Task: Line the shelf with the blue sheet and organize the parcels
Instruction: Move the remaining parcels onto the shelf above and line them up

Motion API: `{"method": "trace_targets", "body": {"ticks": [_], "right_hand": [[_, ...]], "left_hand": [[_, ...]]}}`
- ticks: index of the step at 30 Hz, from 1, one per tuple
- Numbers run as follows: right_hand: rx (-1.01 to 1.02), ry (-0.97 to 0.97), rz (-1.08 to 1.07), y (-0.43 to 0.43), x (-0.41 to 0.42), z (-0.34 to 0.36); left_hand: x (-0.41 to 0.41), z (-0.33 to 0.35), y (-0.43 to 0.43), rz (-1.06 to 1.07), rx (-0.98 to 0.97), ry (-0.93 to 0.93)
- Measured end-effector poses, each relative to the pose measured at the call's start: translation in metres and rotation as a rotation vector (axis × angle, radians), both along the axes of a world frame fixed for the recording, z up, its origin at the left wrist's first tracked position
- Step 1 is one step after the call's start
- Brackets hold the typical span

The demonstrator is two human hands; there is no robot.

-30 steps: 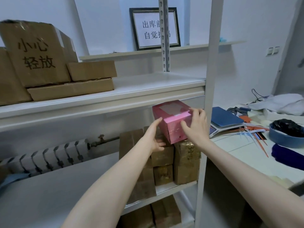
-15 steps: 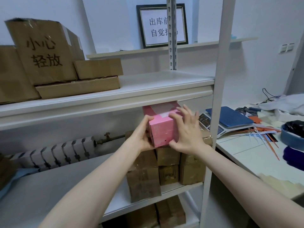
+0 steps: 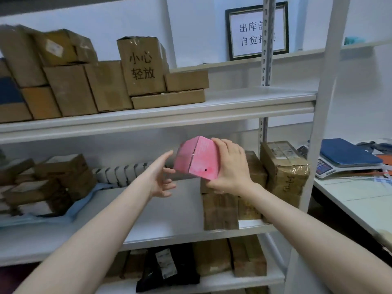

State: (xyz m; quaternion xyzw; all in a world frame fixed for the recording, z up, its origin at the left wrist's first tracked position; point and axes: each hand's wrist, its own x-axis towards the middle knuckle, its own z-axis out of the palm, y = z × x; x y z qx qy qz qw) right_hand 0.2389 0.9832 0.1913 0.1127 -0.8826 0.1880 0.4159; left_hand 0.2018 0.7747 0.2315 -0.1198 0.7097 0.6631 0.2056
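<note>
A white metal shelving unit (image 3: pixel 212 109) fills most of the view against a pale wall, its upright post (image 3: pixel 324 102) running top to bottom at 3 o'clock; the middle shelf (image 3: pixel 169 219) is largely bare white board across its centre; beyond the post at 3 o'clock a white desk (image 3: pixel 360 200) carries a weighing scale (image 3: pixel 347 158) with a blue top; on the upper shelf at 10 o'clock stands a row of brown cardboard boxes (image 3: pixel 84 81), one marked with handwritten characters; a framed notice (image 3: pixel 256 30) leans on a narrow ledge at 1 o'clock; brown taped parcels (image 3: pixel 282 170) are stacked at the right end of the middle shelf, near the post; more parcels (image 3: pixel 42 183) lie blurred at its left end at 9 o'clock, resting on the blue sheet (image 3: pixel 80 204), which covers only that left part; a white radiator (image 3: pixel 127 175) shows behind the shelf; darker packages (image 3: pixel 169 268) sit on the lower shelf at 6 o'clock; the pink box (image 3: pixel 197 160) is tilted in the air just in front of the stacked parcels, at the centre; the right hand (image 3: pixel 231 166) wraps its right side, fingers curled over the top and thumb below; the left hand (image 3: pixel 161 177) is spread open just beside the box's left face, whether touching it I cannot tell.
</note>
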Motion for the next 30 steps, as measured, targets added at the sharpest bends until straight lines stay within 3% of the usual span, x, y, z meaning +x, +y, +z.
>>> {"method": "trace_targets", "body": {"ticks": [4,9,12,15,19,26,30], "right_hand": [[-0.471,-0.256,0.225,-0.023,0.009,0.013],[-1.030,-0.575,0.778,-0.038,0.016,0.022],[-1.063,-0.669,1.019,-0.046,0.014,0.033],[-1.000,-0.728,1.095,-0.046,0.009,0.049],[-0.844,-0.820,1.131,-0.045,0.005,0.076],[-0.963,-0.512,0.984,-0.039,0.013,0.129],[-1.070,-0.324,0.814,-0.036,0.007,0.152]], "left_hand": [[0.018,-0.005,-0.049,0.182,0.105,0.049],[0.042,0.014,-0.081,0.067,0.173,0.200],[0.055,0.033,-0.089,-0.046,0.261,0.332],[0.059,0.050,-0.100,-0.097,0.190,0.471],[0.061,0.086,-0.107,-0.056,0.304,0.493],[0.054,0.140,-0.093,-0.080,0.237,0.613],[0.041,0.159,-0.082,0.059,0.211,0.658]]}}
